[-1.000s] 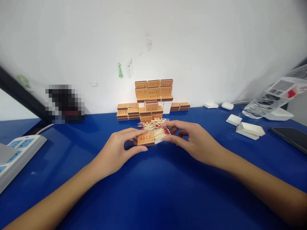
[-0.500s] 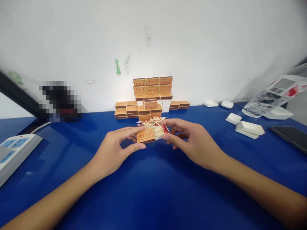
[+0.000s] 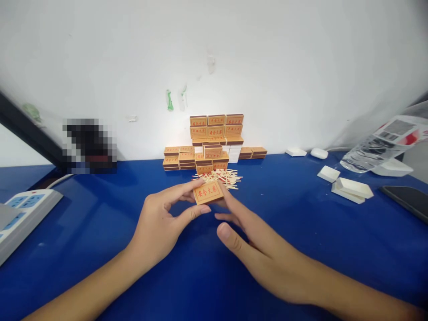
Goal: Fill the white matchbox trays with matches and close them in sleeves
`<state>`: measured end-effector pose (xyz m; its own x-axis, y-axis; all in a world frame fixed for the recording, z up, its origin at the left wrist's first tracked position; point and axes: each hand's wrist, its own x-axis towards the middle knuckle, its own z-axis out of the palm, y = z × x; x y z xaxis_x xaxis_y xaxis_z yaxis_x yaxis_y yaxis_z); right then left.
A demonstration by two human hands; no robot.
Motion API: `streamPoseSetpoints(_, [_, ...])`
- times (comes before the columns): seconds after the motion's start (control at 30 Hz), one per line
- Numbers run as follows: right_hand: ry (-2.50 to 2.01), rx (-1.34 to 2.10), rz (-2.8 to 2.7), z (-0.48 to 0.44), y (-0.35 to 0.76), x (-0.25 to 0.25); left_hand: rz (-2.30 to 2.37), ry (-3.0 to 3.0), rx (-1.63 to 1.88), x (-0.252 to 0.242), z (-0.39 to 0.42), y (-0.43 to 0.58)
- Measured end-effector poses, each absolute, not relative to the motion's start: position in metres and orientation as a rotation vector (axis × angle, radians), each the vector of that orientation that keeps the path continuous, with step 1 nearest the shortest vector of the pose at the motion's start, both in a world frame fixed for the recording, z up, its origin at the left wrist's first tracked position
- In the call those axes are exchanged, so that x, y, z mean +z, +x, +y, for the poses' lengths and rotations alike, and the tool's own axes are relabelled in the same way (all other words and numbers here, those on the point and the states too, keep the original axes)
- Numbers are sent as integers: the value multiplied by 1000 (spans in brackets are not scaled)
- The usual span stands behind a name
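Note:
A matchbox [image 3: 208,193] with red lettering is held up over the blue table, its tray pushed in and no matches showing. My left hand [image 3: 167,211] grips it by the left end, thumb at the front edge and fingers behind. At the box's right end are the fingers of my right hand [image 3: 257,243]; its thumb is spread away from the box. Just behind the box lies a heap of loose red-tipped matches [image 3: 225,178]. Beyond that rises a stack of matchboxes [image 3: 216,132] against the wall, with lower piles at both sides.
White empty trays [image 3: 352,189] lie to the right, near a black phone [image 3: 406,200]. A clear plastic bottle [image 3: 371,142] leans at the far right. On the left sit a power strip [image 3: 26,214] and a pixelated dark object [image 3: 90,147].
The matchbox's tray, half out with matches showing before, has slid into its sleeve. My right hand has moved nearer and lower, its thumb coming off the box. The view has shifted slightly.

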<state>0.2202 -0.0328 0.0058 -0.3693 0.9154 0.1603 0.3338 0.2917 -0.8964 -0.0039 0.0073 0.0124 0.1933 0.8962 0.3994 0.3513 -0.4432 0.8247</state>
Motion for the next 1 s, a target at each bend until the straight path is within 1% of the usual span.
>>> streamPoseSetpoints(0.07, [-1129,1062,-1910,-36,220,5,1160,1938,1201,12,6,-4])
streamPoseSetpoints(0.27, [-1142,810,-1866,-21,225,4,1189,1953,1183,12,17,-11])
streamPoseSetpoints(0.43, [-1169,526,-2025,-11,234,4,1367,1977,1258,23,57,-43])
streamPoseSetpoints(0.53, [-1119,432,-2080,-7,239,5,1522,2079,1211,31,82,-65])
streamPoseSetpoints(0.63, [-1056,362,-2107,-4,242,7,1533,2234,1133,33,100,-76])
streamPoseSetpoints(0.77, [-1034,320,-2109,-1,244,9,1595,2288,1099,30,112,-78])
streamPoseSetpoints(1.0, [-1030,376,-2108,0,247,9,1734,2343,1104,21,117,-70])
